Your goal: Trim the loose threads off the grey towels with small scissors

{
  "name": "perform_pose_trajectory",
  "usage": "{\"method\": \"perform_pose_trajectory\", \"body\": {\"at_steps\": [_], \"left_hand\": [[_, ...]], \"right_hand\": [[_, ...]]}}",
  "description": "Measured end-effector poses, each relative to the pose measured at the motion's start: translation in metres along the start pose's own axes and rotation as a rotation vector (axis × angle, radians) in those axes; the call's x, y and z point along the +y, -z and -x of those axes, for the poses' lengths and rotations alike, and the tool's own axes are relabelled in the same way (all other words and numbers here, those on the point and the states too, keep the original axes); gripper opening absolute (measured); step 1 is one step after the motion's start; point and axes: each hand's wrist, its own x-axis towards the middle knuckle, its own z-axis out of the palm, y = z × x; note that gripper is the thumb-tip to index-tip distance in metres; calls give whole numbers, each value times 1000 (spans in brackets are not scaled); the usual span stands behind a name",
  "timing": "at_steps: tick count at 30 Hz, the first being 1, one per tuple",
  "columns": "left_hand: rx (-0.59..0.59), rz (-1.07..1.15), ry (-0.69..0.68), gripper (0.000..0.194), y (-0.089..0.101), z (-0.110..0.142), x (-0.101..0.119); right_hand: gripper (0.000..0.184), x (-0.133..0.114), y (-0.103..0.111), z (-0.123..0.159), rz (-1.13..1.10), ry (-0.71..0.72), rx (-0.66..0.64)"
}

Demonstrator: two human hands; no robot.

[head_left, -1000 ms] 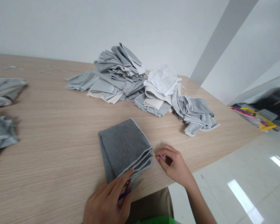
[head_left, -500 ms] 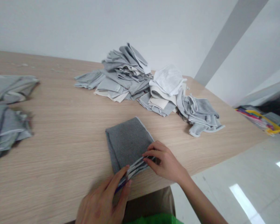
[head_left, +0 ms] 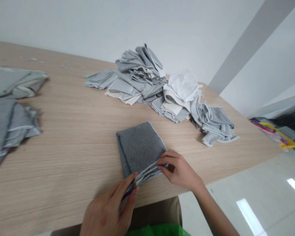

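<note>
A dark grey folded cloth (head_left: 142, 146) lies flat on the table near its front edge, its stacked layers with pale edges facing me. My left hand (head_left: 110, 205) pinches the near left corner of these layers between thumb and fingers. A thin dark blue strip shows between that thumb and forefinger; what it belongs to I cannot make out. At the near right corner, my right hand (head_left: 178, 168) grips the layered edge, thumb below and fingers on top.
Heaped grey cloths (head_left: 140, 72) lie at the back of the wooden table (head_left: 71, 137), beside white cloths (head_left: 183, 85) and a crumpled light grey cloth (head_left: 213, 123). More grey cloths (head_left: 12, 121) lie at left. A yellow-edged tray (head_left: 282, 134) is at far right.
The view has shifted slightly, so the table's contents appear a little further right. Both hands keep their hold on the folded cloth's near edge, with hardly any movement.
</note>
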Motion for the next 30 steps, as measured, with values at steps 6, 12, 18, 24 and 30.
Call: {"method": "perform_pose_trajectory", "body": {"at_steps": [6, 12, 18, 24, 30], "left_hand": [[-13, 3, 9, 31, 0, 1, 0], [-34, 7, 30, 30, -1, 4, 0], [-119, -12, 34, 32, -7, -2, 9], [-299, -116, 112, 37, -8, -25, 23], [-311, -222, -4, 42, -14, -40, 24]], "right_hand": [[14, 0, 1, 0, -26, 2, -10], [17, 2, -2, 2, -44, 24, 40], [17, 1, -5, 9, 0, 88, 142], [15, 1, -18, 18, 54, 102, 263], [16, -5, -23, 22, 71, 36, 348]]}}
